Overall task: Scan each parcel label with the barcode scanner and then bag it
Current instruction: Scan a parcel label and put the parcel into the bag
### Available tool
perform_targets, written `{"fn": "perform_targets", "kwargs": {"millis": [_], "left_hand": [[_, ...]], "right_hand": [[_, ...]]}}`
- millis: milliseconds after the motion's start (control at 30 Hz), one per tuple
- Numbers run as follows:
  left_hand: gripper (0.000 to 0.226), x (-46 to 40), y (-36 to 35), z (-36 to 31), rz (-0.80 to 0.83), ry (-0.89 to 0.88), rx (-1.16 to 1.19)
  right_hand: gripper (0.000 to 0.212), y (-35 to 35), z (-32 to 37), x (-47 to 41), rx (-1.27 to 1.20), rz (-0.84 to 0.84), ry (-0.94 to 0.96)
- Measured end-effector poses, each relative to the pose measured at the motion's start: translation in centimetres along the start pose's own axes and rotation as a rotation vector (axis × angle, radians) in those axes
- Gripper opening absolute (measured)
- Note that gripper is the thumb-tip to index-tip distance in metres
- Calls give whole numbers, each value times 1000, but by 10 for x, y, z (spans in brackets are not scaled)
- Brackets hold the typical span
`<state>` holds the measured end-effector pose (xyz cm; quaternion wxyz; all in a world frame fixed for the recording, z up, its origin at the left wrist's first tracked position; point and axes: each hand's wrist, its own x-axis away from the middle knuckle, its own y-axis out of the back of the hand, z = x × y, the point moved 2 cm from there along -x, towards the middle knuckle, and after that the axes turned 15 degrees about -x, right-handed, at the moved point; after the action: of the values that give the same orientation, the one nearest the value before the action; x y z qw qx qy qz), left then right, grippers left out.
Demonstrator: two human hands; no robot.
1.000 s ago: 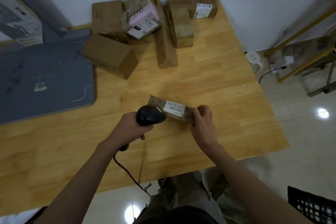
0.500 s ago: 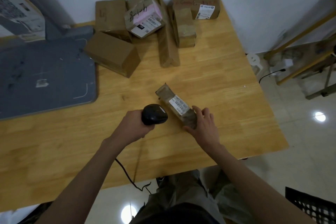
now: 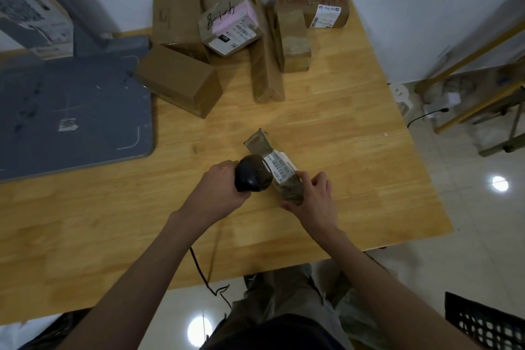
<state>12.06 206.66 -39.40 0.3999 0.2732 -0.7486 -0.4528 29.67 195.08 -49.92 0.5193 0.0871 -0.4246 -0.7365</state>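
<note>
A small brown taped parcel with a white barcode label lies on the wooden table, its long axis pointing away from me. My right hand grips its near end. My left hand holds the black barcode scanner, whose head sits right beside the label and covers the parcel's left side. The scanner's cable hangs off the table's front edge.
Several cardboard parcels are heaped at the back of the table against the wall. A grey mat covers the left part. A black crate stands on the floor at the lower right.
The parcel has turned from lying crosswise to pointing away from me. My right hand stayed on its near end. The scanner moved right, up against the label.
</note>
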Motion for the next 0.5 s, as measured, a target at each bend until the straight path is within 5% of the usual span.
{"fn": "perform_targets", "kwargs": {"millis": [500], "left_hand": [[22,-1,2,4,1,57,53]], "right_hand": [[78,0,0,0,-1,-4,-2]]}}
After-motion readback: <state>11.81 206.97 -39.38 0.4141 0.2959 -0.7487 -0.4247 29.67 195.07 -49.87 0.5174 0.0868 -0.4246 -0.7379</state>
